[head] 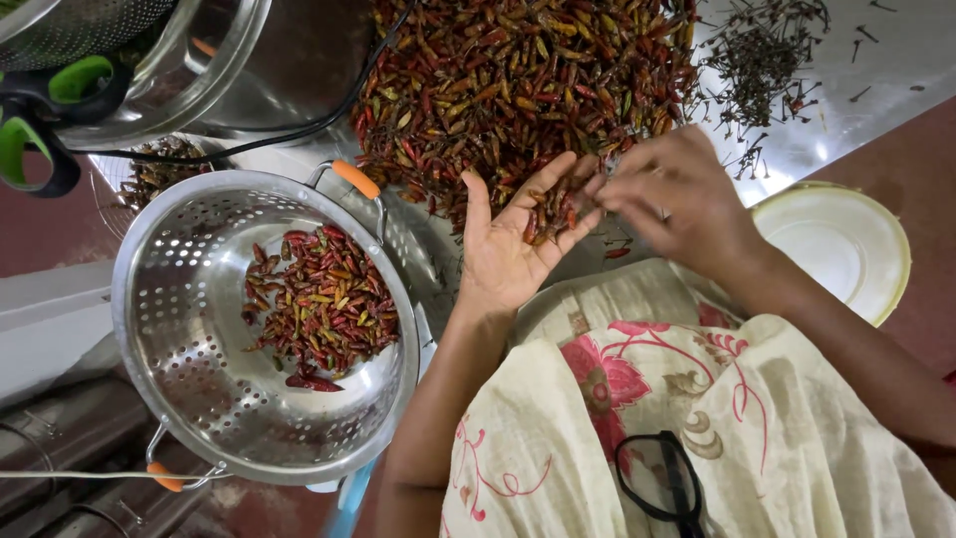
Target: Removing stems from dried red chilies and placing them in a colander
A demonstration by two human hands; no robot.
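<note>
head | left hand (508,244) spread, cupping small red-brown chillies (551,209) | right hand (669,194) pinching one

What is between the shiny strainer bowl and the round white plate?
In the head view, the person's left hand cupping chillies, the right hand, and the flowered cloth lie between the colander and the white plate.

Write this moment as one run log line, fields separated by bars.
left hand: open, palm up, chillies on it | right hand: pinching at those chillies | colander: part filled | chilli pile: behind hands
</note>
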